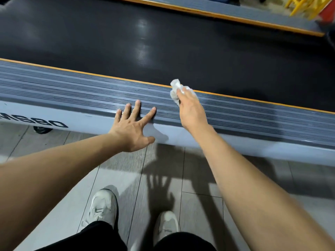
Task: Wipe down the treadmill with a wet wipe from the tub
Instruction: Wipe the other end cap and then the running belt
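Hands first: left hand (133,127) spread flat, fingers straight & splayed, tips resting on the ribbed grey side rail (72,91) of the treadmill (54,113), thumb hanging off the rail's outer edge, holding nothing. Right hand (190,109) clutches a crumpled white wipe (176,87), bunched at the fingertips, over the rail's inner edge by the orange trim (112,77); can't tell if wipe touches the rail. Black belt (145,51) beyond, w/ light glare; second rail at the far side. Pale plank floor (54,187) below, hand shadows on it, two white shoes (102,207) & dark trousers at bottom. Yellow frame (304,6) top right, blurred.
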A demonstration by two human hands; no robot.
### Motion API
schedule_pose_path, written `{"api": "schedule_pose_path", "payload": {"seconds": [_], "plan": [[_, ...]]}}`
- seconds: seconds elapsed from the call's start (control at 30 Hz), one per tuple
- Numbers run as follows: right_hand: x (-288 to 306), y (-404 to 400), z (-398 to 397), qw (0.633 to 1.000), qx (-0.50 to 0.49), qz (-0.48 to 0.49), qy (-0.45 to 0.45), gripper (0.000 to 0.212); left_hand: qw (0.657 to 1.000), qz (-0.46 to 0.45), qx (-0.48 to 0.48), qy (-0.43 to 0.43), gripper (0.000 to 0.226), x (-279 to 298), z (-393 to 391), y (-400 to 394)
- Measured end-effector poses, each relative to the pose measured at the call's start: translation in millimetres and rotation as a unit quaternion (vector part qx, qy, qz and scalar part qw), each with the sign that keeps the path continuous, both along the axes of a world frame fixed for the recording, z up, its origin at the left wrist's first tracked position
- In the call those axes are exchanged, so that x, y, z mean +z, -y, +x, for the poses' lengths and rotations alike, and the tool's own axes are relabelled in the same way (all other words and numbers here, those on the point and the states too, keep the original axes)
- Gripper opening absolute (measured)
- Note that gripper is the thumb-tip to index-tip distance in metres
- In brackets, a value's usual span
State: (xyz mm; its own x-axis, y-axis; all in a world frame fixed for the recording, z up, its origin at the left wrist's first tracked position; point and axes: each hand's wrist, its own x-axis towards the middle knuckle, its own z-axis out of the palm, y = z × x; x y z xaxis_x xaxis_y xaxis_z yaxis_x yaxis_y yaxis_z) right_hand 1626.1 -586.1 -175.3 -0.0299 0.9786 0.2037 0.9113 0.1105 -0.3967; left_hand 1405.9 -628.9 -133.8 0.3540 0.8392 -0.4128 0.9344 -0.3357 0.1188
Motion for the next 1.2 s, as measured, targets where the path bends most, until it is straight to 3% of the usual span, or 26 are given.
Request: {"api": "schedule_pose_path", "payload": {"seconds": [0.07, 0.13, 0.23, 0.33, 0.5, 0.63, 0.73, 0.87, 1.07, 1.2], "plan": [[-6, -25, -1, 0.999, -0.031, -0.003, 0.014, 0.055, 1.0, -0.016, -0.007, 0.013, 0.088, 6, -6, -5], [-11, -20, -14, 0.999, -0.049, 0.0, -0.013, 0.054, 0.999, -0.027, -0.027, 0.033, 0.091, 10, -20, -12], [-11, 39, -51, 0.998, 0.014, 0.019, -0.064, 0.049, 0.998, 0.03, -0.018, 0.053, 0.09, 10, -54, -14], [-12, 78, -57, 0.995, 0.085, 0.028, -0.048, 0.053, 0.994, 0.092, 0.035, 0.043, 0.086, -2, -92, -3], [-2, 6, -48, 0.999, 0.018, -0.002, -0.026, 0.038, 0.995, 0.082, 0.028, 0.04, 0.088, -10, -116, 3], [5, -37, -65, 0.999, -0.031, 0.022, -0.009, 0.05, 0.997, 0.052, 0.031, 0.052, 0.088, -5, -114, -2], [-9, 12, -101, 0.997, 0.015, 0.026, -0.065, 0.048, 0.997, 0.046, 0.026, 0.051, 0.09, -6, -116, -4], [-12, 74, -127, 0.996, 0.065, -0.013, -0.06, 0.058, 0.997, 0.044, 0.022, 0.058, 0.093, -9, -119, -3], [3, -26, -105, 0.998, 0.058, -0.018, -0.013, 0.041, 0.997, 0.037, 0.014, 0.071, 0.093, -8, -124, -6], [-3, -54, -110, 1.0, -0.011, -0.002, 0.016, 0.053, 0.992, 0.089, 0.044, 0.079, 0.09, -10, -132, -5]]}}
